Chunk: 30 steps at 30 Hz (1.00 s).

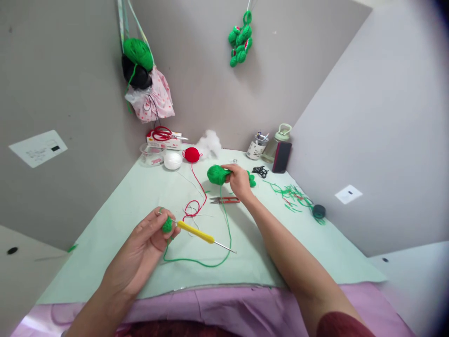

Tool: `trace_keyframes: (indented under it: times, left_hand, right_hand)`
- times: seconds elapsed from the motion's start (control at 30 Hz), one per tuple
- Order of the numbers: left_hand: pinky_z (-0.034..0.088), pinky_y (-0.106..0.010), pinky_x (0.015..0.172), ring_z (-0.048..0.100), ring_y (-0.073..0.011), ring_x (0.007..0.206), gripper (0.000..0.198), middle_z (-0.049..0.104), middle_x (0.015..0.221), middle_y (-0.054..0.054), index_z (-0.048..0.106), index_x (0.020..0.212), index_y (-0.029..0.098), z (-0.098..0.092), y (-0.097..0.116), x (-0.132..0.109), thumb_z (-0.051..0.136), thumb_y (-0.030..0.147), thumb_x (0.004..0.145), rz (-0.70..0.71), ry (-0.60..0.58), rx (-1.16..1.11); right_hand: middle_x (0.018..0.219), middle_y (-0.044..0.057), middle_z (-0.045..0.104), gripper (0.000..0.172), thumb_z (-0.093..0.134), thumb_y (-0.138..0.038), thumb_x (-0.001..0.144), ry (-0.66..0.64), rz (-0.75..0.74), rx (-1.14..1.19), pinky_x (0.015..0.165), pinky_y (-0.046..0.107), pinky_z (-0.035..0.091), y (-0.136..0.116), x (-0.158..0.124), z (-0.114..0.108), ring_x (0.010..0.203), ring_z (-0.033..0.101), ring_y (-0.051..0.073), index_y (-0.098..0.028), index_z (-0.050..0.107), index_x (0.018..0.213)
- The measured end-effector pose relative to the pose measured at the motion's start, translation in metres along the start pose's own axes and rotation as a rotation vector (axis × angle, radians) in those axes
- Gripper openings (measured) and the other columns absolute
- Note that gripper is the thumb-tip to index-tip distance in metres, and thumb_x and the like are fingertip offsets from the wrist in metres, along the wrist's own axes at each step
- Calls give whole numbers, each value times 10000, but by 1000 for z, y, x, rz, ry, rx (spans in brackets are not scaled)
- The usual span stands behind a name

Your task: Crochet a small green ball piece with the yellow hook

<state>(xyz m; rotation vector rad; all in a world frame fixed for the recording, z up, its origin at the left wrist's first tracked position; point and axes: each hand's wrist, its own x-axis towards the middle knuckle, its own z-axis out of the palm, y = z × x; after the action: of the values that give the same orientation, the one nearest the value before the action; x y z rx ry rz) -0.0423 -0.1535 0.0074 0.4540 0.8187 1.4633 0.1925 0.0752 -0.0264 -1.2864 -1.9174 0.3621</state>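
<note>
My left hand [149,234] pinches a small green crochet piece [167,225], with a yellow-handled crochet hook [196,231] stuck through it and pointing to the lower right. Farther back, my right hand [240,181] is closed on a green yarn ball [217,175]. A slack green strand [196,260] loops over the table between the ball and the piece. Just below my right hand lie orange-handled thread snips [226,200]. Small green crocheted pieces [251,179] show partly behind that hand.
Behind are a red yarn ball [192,154], a white yarn ball [173,160], stuffing [210,144], a plastic tub [152,155] and red scissors [164,134]. At right stand a pen cup [257,147], a bottle [277,145], a phone [282,157], yarn scraps [293,194] and black tape [319,211].
</note>
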Motion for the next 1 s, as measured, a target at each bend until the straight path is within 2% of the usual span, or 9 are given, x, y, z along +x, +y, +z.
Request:
trace_keyframes:
  times: [0.17, 0.3, 0.43, 0.5, 0.6, 0.63, 0.77, 0.9, 1.0]
  left_hand:
    - [594, -198, 686, 510, -91, 686, 337, 594, 791, 14, 731, 761, 153, 6, -2, -2, 1003, 333, 677, -23, -6, -1]
    - [600, -207, 703, 510, -84, 665, 328, 597, 769, 20, 741, 787, 153, 11, -5, -4, 999, 330, 687, -42, -29, -12]
    - [602, -214, 737, 488, -64, 621, 264, 590, 751, 35, 738, 834, 154, 14, -8, -6, 950, 297, 770, -71, -55, -50]
    - [597, -213, 748, 486, -54, 609, 252, 596, 770, 39, 735, 847, 155, 18, -11, -6, 946, 272, 774, -96, -40, -83]
    - [569, -220, 748, 483, -50, 619, 234, 603, 826, 38, 725, 850, 159, 28, -21, -8, 924, 272, 802, -121, -71, -104]
    - [548, -220, 737, 486, -57, 635, 228, 602, 842, 34, 721, 845, 162, 32, -26, -9, 910, 287, 821, -126, -103, -92]
    - [456, -237, 720, 532, -115, 754, 183, 600, 819, 19, 724, 843, 188, 44, -43, -15, 834, 324, 898, -124, -226, 37]
    - [432, -278, 804, 564, -154, 819, 150, 637, 809, 16, 767, 908, 224, 46, -52, -15, 841, 352, 882, -53, -261, 178]
    - [435, -291, 828, 584, -160, 822, 176, 663, 812, 14, 799, 997, 246, 44, -54, -10, 855, 354, 870, -55, -275, 209]
  right_hand:
    - [1084, 60, 814, 531, 389, -87, 863, -51, -17, 75, 791, 305, 663, -9, 22, -7, 843, 770, 162, -207, 749, 1234]
    - [1164, 101, 811, 512, 443, 2, 807, -162, -45, 29, 930, 387, 653, -27, 17, -22, 953, 785, 200, -185, 781, 1141]
    - [1568, 202, 582, 665, 507, 68, 783, -187, -91, -67, 1110, 603, 538, -53, -35, -47, 1269, 690, 339, -199, 703, 1359]
    - [1528, 183, 603, 631, 555, -1, 888, -206, -182, -73, 1105, 589, 544, -70, -75, -57, 1276, 671, 325, -250, 623, 1464]
    - [1267, 87, 726, 643, 726, -225, 961, -301, -333, 262, 962, 430, 622, -95, -137, -61, 1058, 718, 231, -354, 515, 1554]
    - [1238, 74, 728, 626, 734, -258, 971, -283, -306, 364, 936, 408, 620, -102, -155, -60, 1029, 713, 218, -371, 521, 1549]
    - [1008, 45, 753, 272, 589, -292, 1066, 45, -137, 628, 790, 356, 577, -118, -197, -47, 890, 686, 197, -357, 756, 1270]
    - [892, 22, 735, 105, 766, -283, 955, 139, 20, 761, 708, 318, 550, -120, -198, -36, 806, 674, 182, -321, 825, 1032]
    - [870, 14, 720, 94, 754, -306, 958, 179, 122, 872, 678, 303, 556, -118, -194, -33, 738, 676, 160, -306, 824, 1021]
